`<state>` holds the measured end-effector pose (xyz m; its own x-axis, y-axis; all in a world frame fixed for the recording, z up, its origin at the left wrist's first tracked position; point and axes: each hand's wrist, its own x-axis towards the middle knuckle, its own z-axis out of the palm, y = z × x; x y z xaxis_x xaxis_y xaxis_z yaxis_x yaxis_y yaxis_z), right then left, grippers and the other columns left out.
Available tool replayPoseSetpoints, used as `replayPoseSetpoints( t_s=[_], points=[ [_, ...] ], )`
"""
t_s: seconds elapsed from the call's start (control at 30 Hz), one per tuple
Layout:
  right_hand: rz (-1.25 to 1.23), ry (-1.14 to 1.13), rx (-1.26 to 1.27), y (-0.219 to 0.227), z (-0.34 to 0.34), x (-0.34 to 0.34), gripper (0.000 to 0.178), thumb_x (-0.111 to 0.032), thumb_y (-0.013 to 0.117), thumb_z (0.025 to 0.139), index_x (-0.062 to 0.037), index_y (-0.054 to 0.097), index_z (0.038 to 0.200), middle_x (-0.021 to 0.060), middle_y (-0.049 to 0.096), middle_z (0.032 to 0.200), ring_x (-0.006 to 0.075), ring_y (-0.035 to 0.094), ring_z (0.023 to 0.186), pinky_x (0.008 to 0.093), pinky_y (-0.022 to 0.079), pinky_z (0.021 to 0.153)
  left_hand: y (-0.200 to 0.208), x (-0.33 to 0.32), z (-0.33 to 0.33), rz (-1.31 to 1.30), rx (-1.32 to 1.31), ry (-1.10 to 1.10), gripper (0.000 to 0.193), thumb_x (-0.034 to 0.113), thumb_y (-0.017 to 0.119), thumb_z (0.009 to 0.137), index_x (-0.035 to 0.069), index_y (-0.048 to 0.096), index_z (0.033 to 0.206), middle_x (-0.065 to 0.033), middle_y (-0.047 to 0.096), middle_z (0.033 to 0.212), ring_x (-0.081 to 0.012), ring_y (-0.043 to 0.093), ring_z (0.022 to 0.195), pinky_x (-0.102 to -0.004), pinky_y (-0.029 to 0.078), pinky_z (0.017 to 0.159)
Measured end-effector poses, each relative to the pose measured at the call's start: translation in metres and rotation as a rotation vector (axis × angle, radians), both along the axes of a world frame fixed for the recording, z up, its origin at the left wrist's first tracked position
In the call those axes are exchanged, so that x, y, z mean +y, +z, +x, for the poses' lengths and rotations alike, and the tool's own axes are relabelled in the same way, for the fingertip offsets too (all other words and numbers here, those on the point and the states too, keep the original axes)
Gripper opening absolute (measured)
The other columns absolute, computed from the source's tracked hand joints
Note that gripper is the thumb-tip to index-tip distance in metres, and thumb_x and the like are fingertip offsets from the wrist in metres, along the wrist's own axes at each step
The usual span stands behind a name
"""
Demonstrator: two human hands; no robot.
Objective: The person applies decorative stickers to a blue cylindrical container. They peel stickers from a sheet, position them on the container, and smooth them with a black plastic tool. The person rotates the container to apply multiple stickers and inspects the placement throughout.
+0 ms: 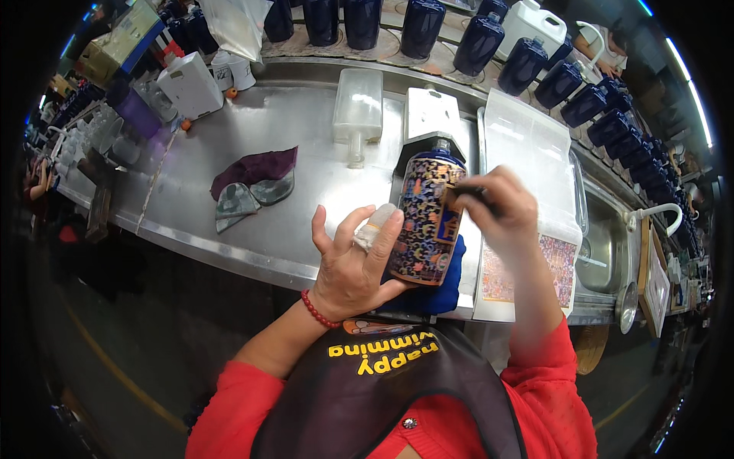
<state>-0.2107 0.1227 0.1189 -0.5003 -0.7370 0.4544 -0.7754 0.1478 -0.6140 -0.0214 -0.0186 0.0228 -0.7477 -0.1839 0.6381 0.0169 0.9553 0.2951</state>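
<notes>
A dark blue bottle [425, 218], its body wrapped in a colourful patterned decal with a gold-framed panel, lies tilted with its neck pointing away from me. My left hand [355, 264] holds it at the lower left, thumb by the base and fingers spread along the side. A white wrapping [374, 227] covers one of those fingers. On the bottle's right side, my right hand [501, 206] pinches a small dark flat tool [475, 193] against the decal; motion blurs this hand, so the tool's exact kind is unclear. Blue cloth [451, 287] sits beneath the bottle's base.
Dark cloths [256, 180] and a clear bottle [358, 107] lie on the metal bench [306, 164]. Patterned decal sheets [527, 271] are at right, beside a sink [604, 229] with a white tap [664, 214]. Blue bottles [478, 46] line the back; another person [612, 50] is at far right.
</notes>
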Motion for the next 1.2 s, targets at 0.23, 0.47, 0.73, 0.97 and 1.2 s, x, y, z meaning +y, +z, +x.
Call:
replayPoseSetpoints(
  t_s=[0.23, 0.47, 0.73, 0.97, 1.2],
  points=[
    [0.105, 0.462, -0.194, -0.007, 0.011, 0.023, 0.029, -0.005, 0.086, 0.072, -0.0097, 0.077, 0.098, 0.0058, 0.061, 0.084, 0.0195, 0.062, 0.073, 0.0327, 0.048, 0.061, -0.003, 0.003, -0.005, 0.146, -0.089, 0.001, 0.113, 0.058, 0.085, 0.069, 0.002, 0.036, 0.154, -0.0137, 0.058, 0.136, -0.0330, 0.040, 0.137, -0.0665, 0.005, 0.117],
    [0.100, 0.562, 0.037, -0.022, 0.016, 0.036, 0.038, -0.002, 0.086, 0.072, -0.0110, 0.075, 0.106, 0.0055, 0.057, 0.083, 0.0243, 0.059, 0.072, 0.0344, 0.048, 0.063, 0.001, 0.000, -0.008, 0.021, -0.056, -0.009, 0.108, 0.065, 0.078, 0.074, 0.001, 0.039, 0.152, -0.0094, 0.066, 0.108, -0.0286, 0.045, 0.131, -0.0689, 0.005, 0.114],
    [-0.005, 0.474, 0.297, -0.025, 0.025, 0.039, 0.034, -0.002, 0.081, 0.065, -0.0058, 0.073, 0.098, 0.0049, 0.057, 0.081, 0.0242, 0.055, 0.071, 0.0378, 0.044, 0.067, -0.001, 0.006, -0.012, 0.069, -0.011, 0.007, 0.109, 0.066, 0.078, 0.073, 0.001, 0.041, 0.152, -0.0083, 0.067, 0.113, -0.0295, 0.046, 0.130, -0.0687, 0.007, 0.114],
    [0.000, 0.036, 0.324, -0.043, 0.028, 0.053, 0.040, 0.009, 0.081, 0.067, -0.0071, 0.075, 0.103, 0.0038, 0.055, 0.079, 0.0188, 0.053, 0.066, 0.0304, 0.042, 0.056, -0.010, 0.005, -0.014, 0.113, -0.069, -0.047, 0.119, 0.069, 0.079, 0.069, -0.002, 0.036, 0.155, -0.0115, 0.069, 0.101, -0.0327, 0.044, 0.133, -0.0694, 0.006, 0.114],
    [0.015, 0.185, 0.016, -0.060, 0.042, 0.076, 0.036, -0.003, 0.084, 0.067, -0.0060, 0.075, 0.102, 0.0061, 0.058, 0.081, 0.0247, 0.059, 0.076, 0.0367, 0.046, 0.066, -0.018, 0.004, -0.013, 0.131, -0.094, -0.076, 0.122, 0.067, 0.079, 0.070, -0.005, 0.032, 0.156, -0.0137, 0.067, 0.119, -0.0348, 0.044, 0.133, -0.0674, 0.008, 0.114]
  ],
)
